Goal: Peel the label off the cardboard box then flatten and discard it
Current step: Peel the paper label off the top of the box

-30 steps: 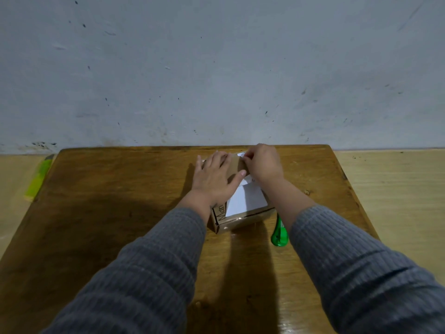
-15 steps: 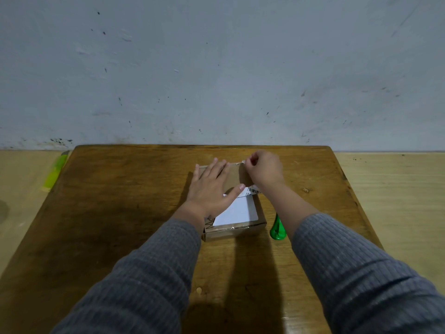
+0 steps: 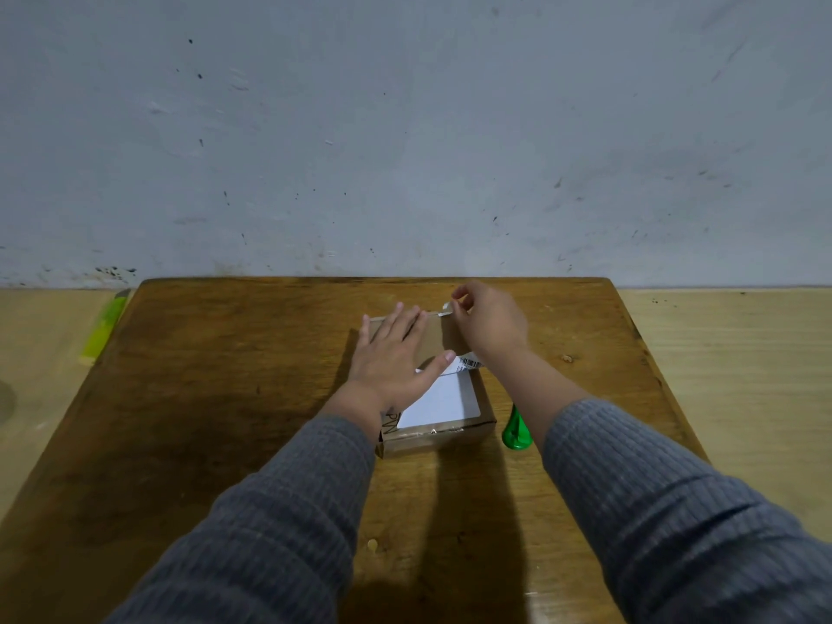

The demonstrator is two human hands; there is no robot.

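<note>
A small brown cardboard box (image 3: 439,436) lies flat on the wooden table (image 3: 225,398), a little right of its middle. A white label (image 3: 443,403) covers the near part of its top, with a barcode showing near my right wrist. My left hand (image 3: 396,360) lies flat on the box top with the fingers spread, pressing it down. My right hand (image 3: 488,324) is at the box's far right corner, its fingertips pinched on a small white piece of the label lifted off the edge.
A green-handled tool (image 3: 515,432) lies on the table just right of the box, partly under my right forearm. A yellow-green object (image 3: 106,324) lies on the floor off the table's far left corner. A grey wall rises behind the table.
My right hand has risen from the box top to its far corner, pulling a white strip up. More bare cardboard shows behind the label. The left hand stays pressed on the box.
</note>
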